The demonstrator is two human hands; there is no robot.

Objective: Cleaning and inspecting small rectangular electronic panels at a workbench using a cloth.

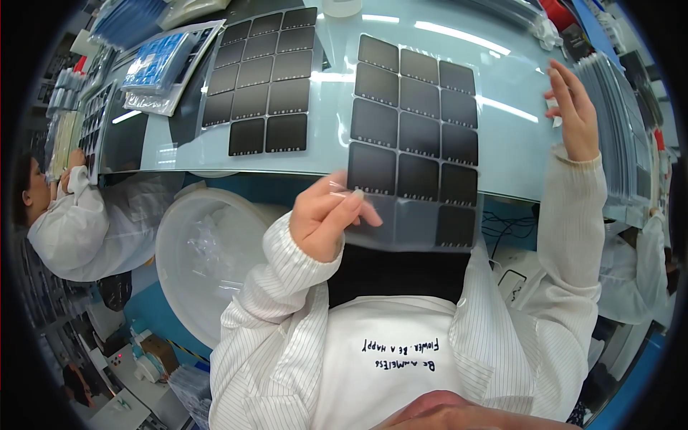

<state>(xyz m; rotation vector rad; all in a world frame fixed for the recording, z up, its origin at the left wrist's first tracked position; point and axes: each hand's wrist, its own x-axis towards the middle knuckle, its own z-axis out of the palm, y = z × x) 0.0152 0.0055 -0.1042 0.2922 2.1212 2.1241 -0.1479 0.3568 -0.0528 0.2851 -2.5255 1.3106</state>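
Observation:
My left hand (322, 218) is closed in a pinch on the lower left edge of a clear plastic sheet (419, 154). Dark rounded rectangular panels fill this sheet in rows, except for two see-through places in its lowest row. The sheet's near end hangs past the table edge, over my lap. Raised over the table's right part is my right hand (573, 107), apart from the sheet, its fingers stretched out. A small white bit shows beside its fingers; whether they touch it I cannot tell. A similar sheet of dark panels (261, 79) lies to the left.
The glass-topped table (512, 143) carries a blue packet in clear wrap (158, 63) at left. A tall stack of sheets (609, 129) stands at the right. Below the table's left edge is a large white tub (179, 265) with clear plastic scraps. Another person (72, 215) works at far left.

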